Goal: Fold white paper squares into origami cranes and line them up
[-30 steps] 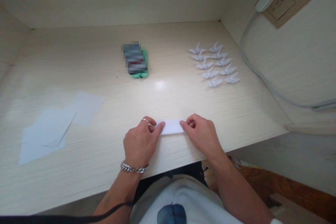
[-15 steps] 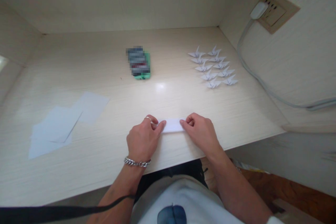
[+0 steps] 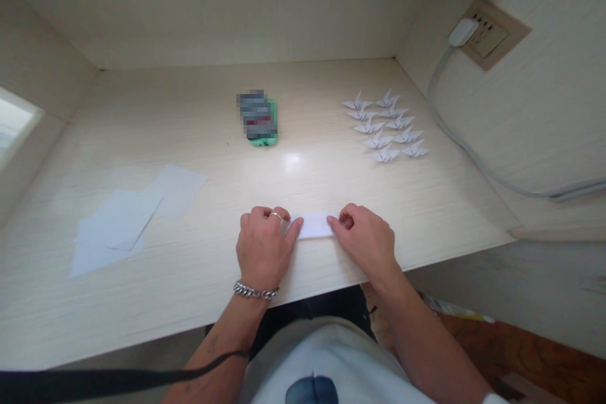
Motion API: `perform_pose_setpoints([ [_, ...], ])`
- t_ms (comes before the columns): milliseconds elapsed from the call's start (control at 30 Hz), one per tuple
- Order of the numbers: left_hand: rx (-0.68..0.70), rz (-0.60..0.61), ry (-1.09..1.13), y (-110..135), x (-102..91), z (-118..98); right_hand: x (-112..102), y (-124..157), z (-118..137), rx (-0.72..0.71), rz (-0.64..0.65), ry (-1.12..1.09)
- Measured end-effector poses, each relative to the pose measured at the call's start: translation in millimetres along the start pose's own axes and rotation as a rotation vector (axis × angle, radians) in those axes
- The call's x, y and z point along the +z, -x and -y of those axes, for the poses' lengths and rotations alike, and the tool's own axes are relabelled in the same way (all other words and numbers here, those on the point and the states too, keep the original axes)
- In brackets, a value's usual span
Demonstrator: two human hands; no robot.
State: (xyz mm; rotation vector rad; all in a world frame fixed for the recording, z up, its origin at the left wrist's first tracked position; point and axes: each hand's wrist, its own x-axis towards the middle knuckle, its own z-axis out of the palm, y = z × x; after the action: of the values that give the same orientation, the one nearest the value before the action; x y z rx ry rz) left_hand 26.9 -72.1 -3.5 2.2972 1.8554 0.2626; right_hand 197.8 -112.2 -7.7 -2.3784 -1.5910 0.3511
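Note:
A folded strip of white paper (image 3: 316, 226) lies flat near the desk's front edge, between my two hands. My left hand (image 3: 266, 243) pinches its left end, thumb on top and fingers curled; a ring and a chain bracelet show on that side. At the opposite end my right hand (image 3: 364, 237) grips the strip between thumb and bent fingers. Both ends of the paper are partly hidden under the fingers. Farther back on the right stand several white folded paper cranes (image 3: 379, 141), set in two rows.
Loose white paper sheets (image 3: 118, 218) overlap on the left of the desk (image 3: 213, 278). A green-edged item (image 3: 259, 120), blurred out on top, lies toward the back. On the right wall, a white plug (image 3: 463, 32) sits in a socket plate, its grey cable (image 3: 473, 154) running down.
My left hand has shifted slightly at the strip's left end, its fingers reaching a little farther over. The right hand keeps its hold. The camera view has tilted up a little.

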Motion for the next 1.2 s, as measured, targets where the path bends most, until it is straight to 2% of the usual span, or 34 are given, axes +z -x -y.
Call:
perform_pose_setpoints([
  [100, 0.037, -0.011, -0.024, 2.0, 0.1, -0.8, 4.9, 6.2, 6.0, -0.16, -0.076, 0.004],
  [233, 0.08, -0.027, -0.04, 3.0, 4.0, -0.9, 22.6, 28.9, 22.2, -0.558, -0.063, 0.0],
  [300, 0.106, -0.041, -0.042, 2.2, 6.4, 1.4, 31.1, 42.4, 26.4, -0.639, -0.091, 0.004],
  [433, 0.194, -0.097, 0.016, 6.2, 8.4, 12.8, 37.6, 58.0, 23.4, -0.621, -0.057, -0.073],
  [533, 0.347, -0.173, 0.131, 21.1, 9.3, 22.5, 38.5, 59.4, 21.2, -0.598, -0.041, -0.088],
  [600, 0.51, -0.103, 0.157, 34.5, 10.7, 25.8, 39.8, 59.2, 21.5, -0.598, -0.037, -0.083],
  [633, 0.548, -0.075, 0.15, 40.9, 11.3, 26.2, 40.3, 59.2, 21.6, -0.602, -0.034, -0.079],
  [767, 0.497, -0.023, 0.054, 55.8, 9.9, 21.9, 36.5, 61.0, 13.9, -0.625, -0.023, -0.041],
  [1033, 0.463, 0.007, -0.009, 59.8, 0.7, 12.2, 16.9, 63.7, -32.5, -0.576, -0.031, 0.092],
  [1100, 0.468, 0.016, -0.008, 60.0, 1.1, 11.6, 15.8, 65.8, -34.7, -0.546, -0.063, 0.098],
  [1200, 0.478, 0.023, -0.006, 58.9, 1.8, 11.0, 17.8, 69.8, -23.3, -0.487, -0.147, 0.075],
])
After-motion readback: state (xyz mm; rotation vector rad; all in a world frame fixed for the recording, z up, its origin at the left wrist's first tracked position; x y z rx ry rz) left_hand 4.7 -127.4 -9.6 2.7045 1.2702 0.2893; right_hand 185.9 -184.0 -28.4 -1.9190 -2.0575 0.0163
